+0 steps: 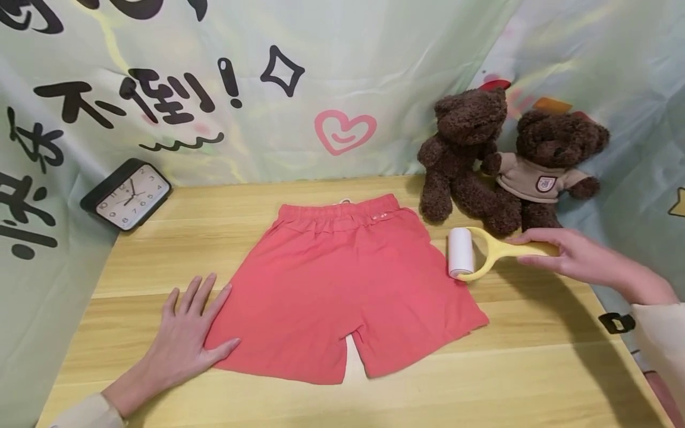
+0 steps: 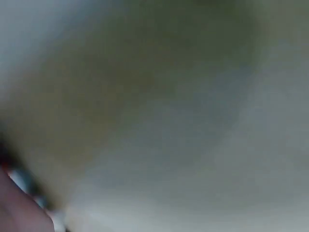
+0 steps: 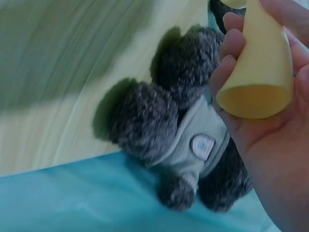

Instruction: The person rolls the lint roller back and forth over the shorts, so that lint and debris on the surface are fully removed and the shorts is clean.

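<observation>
A pair of red shorts (image 1: 321,285) lies flat on the wooden table (image 1: 176,249), waistband toward the back wall. My left hand (image 1: 184,333) rests with spread fingers on the table, its fingertips and thumb on the left edge of the shorts. In my right hand (image 1: 583,255) is a lint roller (image 1: 461,252) with a white roll, gripped by its yellow handle. The roll overlaps the right edge of the shorts in the head view. The right wrist view shows fingers curled round the hollow handle end (image 3: 258,99). The left wrist view is mostly blurred.
Two brown teddy bears (image 1: 465,154) sit at the back right, just behind the lint roller; one wears a grey-beige shirt (image 1: 540,178). A black-framed clock (image 1: 131,193) stands at the back left. Printed cloth (image 1: 267,142) hangs behind and beside the table.
</observation>
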The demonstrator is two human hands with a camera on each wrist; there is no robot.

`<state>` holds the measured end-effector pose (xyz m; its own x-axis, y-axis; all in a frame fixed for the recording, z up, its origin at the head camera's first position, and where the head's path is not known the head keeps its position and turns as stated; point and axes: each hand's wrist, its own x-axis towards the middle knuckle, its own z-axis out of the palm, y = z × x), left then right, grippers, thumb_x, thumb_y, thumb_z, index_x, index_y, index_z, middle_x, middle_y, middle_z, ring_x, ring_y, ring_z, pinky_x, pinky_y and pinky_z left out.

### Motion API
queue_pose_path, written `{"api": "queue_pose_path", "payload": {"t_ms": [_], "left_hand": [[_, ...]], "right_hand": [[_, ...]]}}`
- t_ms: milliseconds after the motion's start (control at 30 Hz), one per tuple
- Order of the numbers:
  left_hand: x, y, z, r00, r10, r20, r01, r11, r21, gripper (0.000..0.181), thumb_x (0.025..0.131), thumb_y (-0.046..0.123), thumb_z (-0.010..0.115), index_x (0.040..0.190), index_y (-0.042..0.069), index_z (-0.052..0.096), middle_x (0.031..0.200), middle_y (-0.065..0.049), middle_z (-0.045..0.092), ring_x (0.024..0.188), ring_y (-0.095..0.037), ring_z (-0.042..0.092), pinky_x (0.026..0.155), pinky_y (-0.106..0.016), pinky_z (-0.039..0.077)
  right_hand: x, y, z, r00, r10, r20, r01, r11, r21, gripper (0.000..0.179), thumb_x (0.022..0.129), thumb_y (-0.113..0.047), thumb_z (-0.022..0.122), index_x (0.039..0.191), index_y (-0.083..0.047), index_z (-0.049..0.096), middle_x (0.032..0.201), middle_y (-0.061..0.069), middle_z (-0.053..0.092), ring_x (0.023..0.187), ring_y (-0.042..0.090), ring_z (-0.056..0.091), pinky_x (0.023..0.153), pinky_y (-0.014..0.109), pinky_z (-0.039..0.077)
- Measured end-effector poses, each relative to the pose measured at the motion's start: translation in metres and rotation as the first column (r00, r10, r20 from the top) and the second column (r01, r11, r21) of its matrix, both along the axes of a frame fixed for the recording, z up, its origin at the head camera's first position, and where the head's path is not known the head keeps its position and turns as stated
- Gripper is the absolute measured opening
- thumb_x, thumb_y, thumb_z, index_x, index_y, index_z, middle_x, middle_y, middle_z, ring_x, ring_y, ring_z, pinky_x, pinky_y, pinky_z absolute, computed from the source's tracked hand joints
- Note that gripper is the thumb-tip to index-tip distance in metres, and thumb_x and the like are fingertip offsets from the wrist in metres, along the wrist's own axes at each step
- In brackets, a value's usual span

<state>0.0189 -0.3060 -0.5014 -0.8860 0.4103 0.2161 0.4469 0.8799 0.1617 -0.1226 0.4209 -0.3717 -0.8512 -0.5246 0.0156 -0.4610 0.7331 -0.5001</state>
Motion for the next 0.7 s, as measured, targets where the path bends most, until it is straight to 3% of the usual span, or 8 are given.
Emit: {"api": "queue_pose_path", "payload": {"t_ms": [100,200,367,533,700], "left_hand": [[-0.003,-0.010,0.011,0.996,-0.053,0.073,0.054,0.999,-0.001,0.103,0.090,0.072,0.074,0.171,0.017,0.040,0.174,-0.023,0.030,0.156,-0.051,0.027,0.118,-0.076,0.018],[-0.008,-0.024,0.028,0.981,-0.103,0.166,0.097,0.994,0.045,0.106,0.085,0.068,0.084,0.170,0.021,0.042,0.174,-0.021,0.030,0.156,-0.050,0.027,0.120,-0.073,0.018],[-0.018,-0.042,0.046,0.955,-0.138,0.262,0.116,0.988,0.099,0.111,0.077,0.072,0.089,0.168,0.027,0.045,0.173,-0.023,0.030,0.154,-0.051,0.029,0.115,-0.082,0.020],[-0.023,-0.049,0.049,0.949,-0.164,0.268,0.141,0.985,0.102,0.118,0.069,0.077,0.090,0.167,0.028,0.047,0.172,-0.025,0.031,0.151,-0.054,0.031,0.105,-0.086,0.026],[-0.022,-0.052,0.048,0.953,-0.135,0.269,0.124,0.990,0.060,0.123,0.066,0.083,0.087,0.168,0.029,0.044,0.172,-0.026,0.029,0.150,-0.059,0.029,0.101,-0.090,0.025]], "right_hand": [[0.008,0.009,0.003,0.997,-0.071,0.006,0.071,0.997,-0.001,0.031,0.098,-0.005,0.081,0.125,-0.020,0.078,0.091,-0.006,0.069,0.074,0.007,0.053,0.061,0.027,0.041],[0.017,0.008,0.005,0.988,-0.156,-0.002,0.156,0.987,-0.035,0.034,0.097,-0.005,0.082,0.128,-0.019,0.077,0.088,-0.005,0.067,0.070,0.011,0.052,0.059,0.027,0.038],[0.034,-0.022,0.006,0.974,-0.224,-0.045,0.216,0.967,-0.136,0.038,0.094,-0.003,0.085,0.129,-0.018,0.077,0.102,-0.010,0.072,0.071,0.012,0.059,0.062,0.022,0.044],[0.053,-0.070,0.005,0.982,-0.172,-0.073,0.153,0.966,-0.210,0.046,0.091,0.001,0.085,0.132,-0.018,0.076,0.101,-0.011,0.073,0.068,0.011,0.057,0.059,0.025,0.046],[0.071,-0.121,0.003,0.997,-0.028,-0.073,0.012,0.976,-0.217,0.048,0.092,-0.001,0.085,0.133,-0.024,0.074,0.098,-0.013,0.070,0.067,0.008,0.054,0.059,0.028,0.049]]}}
